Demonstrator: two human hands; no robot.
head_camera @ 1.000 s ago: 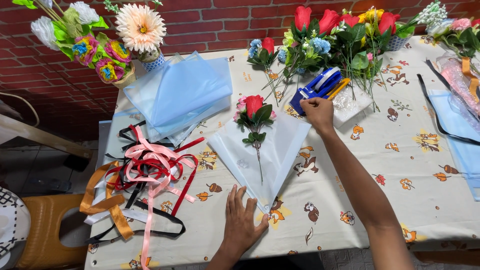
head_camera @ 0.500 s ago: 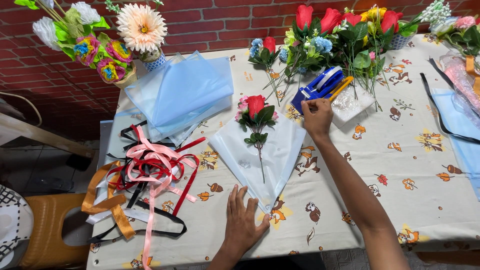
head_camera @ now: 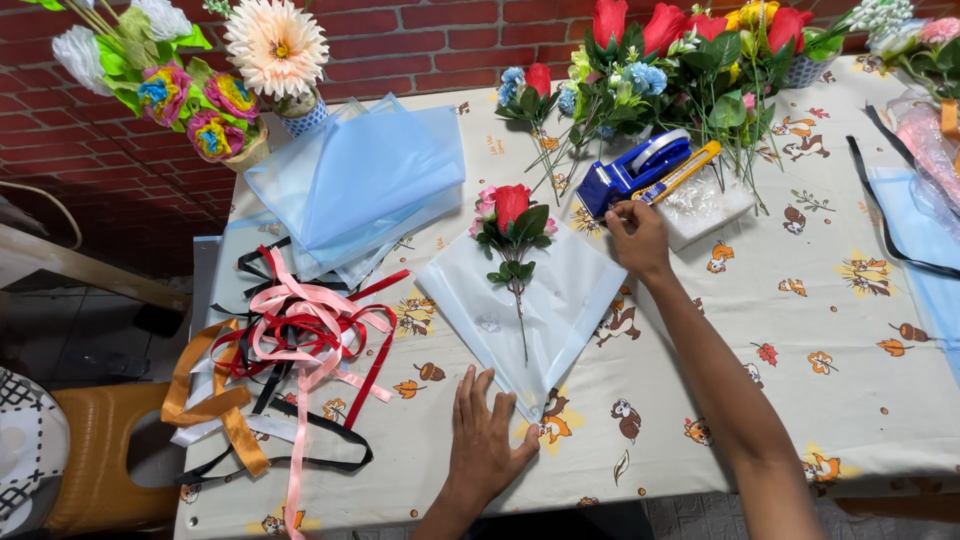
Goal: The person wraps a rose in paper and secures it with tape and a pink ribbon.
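Overhead, the view looks down on a table (head_camera: 860, 400) covered with a cream cloth printed with small cartoon animals and leaves, set against a red brick wall.

Low in the middle of the frame, the left hand (head_camera: 487, 442) lies flat on the cloth with its fingers spread wide, holding nothing. Its thumb touches the bottom point of a pale blue wrapping sheet (head_camera: 555, 300), which is laid like a diamond in the centre. On that sheet rests 1 red rose (head_camera: 512, 205) with green leaves, its thin stem running down toward the left hand.

Right of centre, the right hand (head_camera: 635, 238) reaches up across the sheet's right corner to a blue tape dispenser (head_camera: 633, 171). Its fingers are drawn narrow, pinched together at the dispenser's lower edge; whether they grip a strip of tape is too small to tell. Just beside the dispenser sit a yellow cutter (head_camera: 683, 170) and a clear plastic bag (head_camera: 705, 205).

At the upper left lies a loose stack of blue sheets (head_camera: 365, 180). Below it, at the left, a tangle of ribbons (head_camera: 290, 345) in pink, red, black, white and gold spills over the table edge.

Across the top right stands a bunch of flowers (head_camera: 690, 50), red, yellow and blue. In the top left corner are more flowers (head_camera: 275, 45), 1 large peach bloom among them.
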